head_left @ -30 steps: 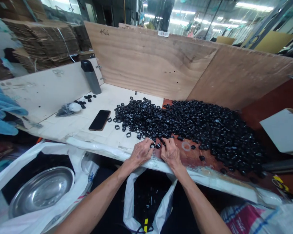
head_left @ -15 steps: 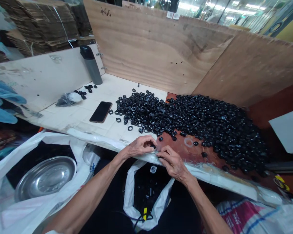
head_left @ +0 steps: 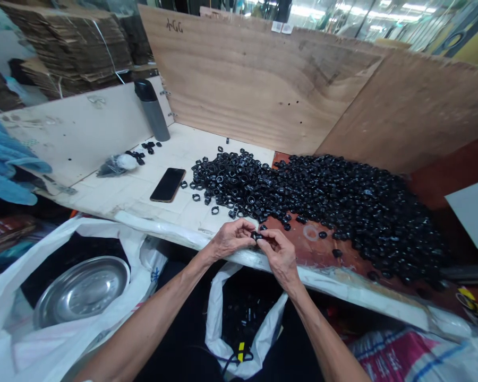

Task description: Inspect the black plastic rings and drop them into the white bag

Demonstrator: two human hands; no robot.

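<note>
My left hand (head_left: 231, 239) and my right hand (head_left: 281, 255) meet just above the table's front edge. Fingertips of both hands pinch small black plastic pieces (head_left: 256, 236), pressed together end to end between them; their exact shape is partly covered. Behind the hands lies a heap of black plastic rings (head_left: 239, 178), which runs on to the right into a larger heap of small black plastic parts (head_left: 366, 207). Below my hands hangs an open white sack (head_left: 214, 313) with black pieces inside and a yellow-marked black cord (head_left: 241, 351) at its near rim.
A phone (head_left: 168, 184) lies left of the rings. Farther back stand a grey bottle (head_left: 155, 114) and a small bag of dark parts (head_left: 115, 165). Wooden boards (head_left: 255, 79) wall the table. At lower left, a steel bowl (head_left: 83, 292) sits in a white sack (head_left: 8, 297).
A pale-looking piece that was in the air over the sack is out of sight. My right hand has come up to my left, and black pieces now meet between the fingertips.
</note>
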